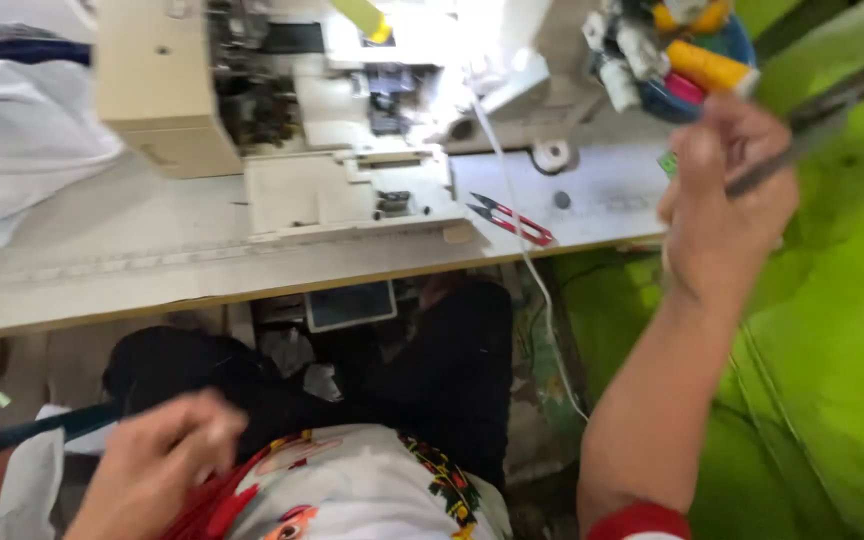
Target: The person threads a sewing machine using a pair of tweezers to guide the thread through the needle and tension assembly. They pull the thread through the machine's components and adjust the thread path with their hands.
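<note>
The sewing machine [252, 90] has a smooth, cream, hard casing with a faint sheen, and dark metal parts at its middle. The tabletop [102, 270] is a matt, pale, worn laminate. The thread snips [510, 218] show red plastic handles and dark metal blades. Bright green cloth [832, 330] looks soft and matt. Thread spools [697, 55] look fibrous, wound on plastic.
</note>
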